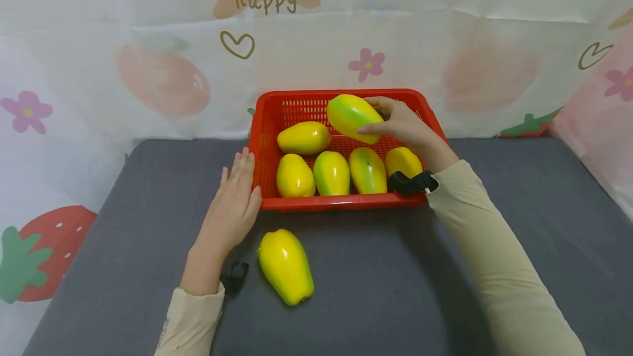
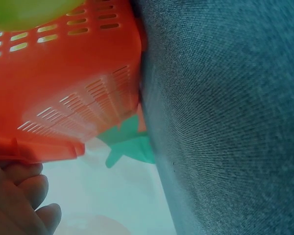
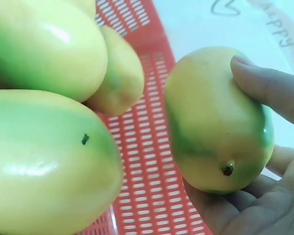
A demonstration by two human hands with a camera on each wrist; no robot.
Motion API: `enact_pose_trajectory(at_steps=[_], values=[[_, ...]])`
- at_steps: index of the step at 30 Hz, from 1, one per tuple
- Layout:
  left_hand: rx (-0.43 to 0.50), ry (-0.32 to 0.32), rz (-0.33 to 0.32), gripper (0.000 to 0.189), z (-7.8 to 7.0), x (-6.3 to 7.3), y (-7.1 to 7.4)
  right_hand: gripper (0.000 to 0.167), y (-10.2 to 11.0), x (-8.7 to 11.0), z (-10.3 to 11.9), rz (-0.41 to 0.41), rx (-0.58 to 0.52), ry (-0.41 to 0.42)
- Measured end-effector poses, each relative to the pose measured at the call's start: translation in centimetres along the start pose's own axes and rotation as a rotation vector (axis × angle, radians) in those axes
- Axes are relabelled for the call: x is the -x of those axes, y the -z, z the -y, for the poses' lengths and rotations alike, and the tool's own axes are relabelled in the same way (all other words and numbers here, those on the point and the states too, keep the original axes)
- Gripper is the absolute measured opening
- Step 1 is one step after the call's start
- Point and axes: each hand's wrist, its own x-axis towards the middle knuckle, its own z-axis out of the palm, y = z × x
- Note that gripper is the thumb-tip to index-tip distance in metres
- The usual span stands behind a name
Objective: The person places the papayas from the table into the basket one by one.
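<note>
My right hand point(image 1: 403, 125) holds a yellow-green papaya point(image 1: 348, 114) over the back right part of a red plastic basket point(image 1: 341, 202). In the right wrist view the thumb lies on one side of this papaya point(image 3: 215, 122) and the fingers curl round the other. Several more papayas point(image 1: 295, 176) lie in the basket, most in a row along its front, one farther back on the left. Against the basket's left side rests my left hand point(image 1: 232, 207), fingers straight. Its fingertips point(image 2: 34, 191) show at the rim in the left wrist view.
One yellow papaya point(image 1: 286, 268) lies on the grey tabletop point(image 1: 366, 290) in front of the basket, right of the left wrist. Behind the basket hangs a white printed cloth point(image 1: 306, 43). Black straps point(image 1: 412, 183) are worn on the wrists.
</note>
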Motion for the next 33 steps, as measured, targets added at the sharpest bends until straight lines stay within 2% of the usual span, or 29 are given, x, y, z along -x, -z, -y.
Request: enact_pose_trajectory(at_steps=[8, 18, 33], values=[[-0.007, -0.011, -0.007, 0.062, 0.1, 0.0, 0.0, 0.068, -0.3, -1.1, -0.6, 0.002, 0.060, -0.014], [-0.010, -0.008, -0.010, 0.062, 0.0, 0.0, 0.0, 0.071, -0.8, -2.2, -1.1, 0.043, 0.234, 0.002], [-0.004, -0.008, -0.011, 0.062, 0.1, 0.0, -0.1, 0.073, -0.7, -2.4, -1.5, 0.040, 0.224, -0.069]])
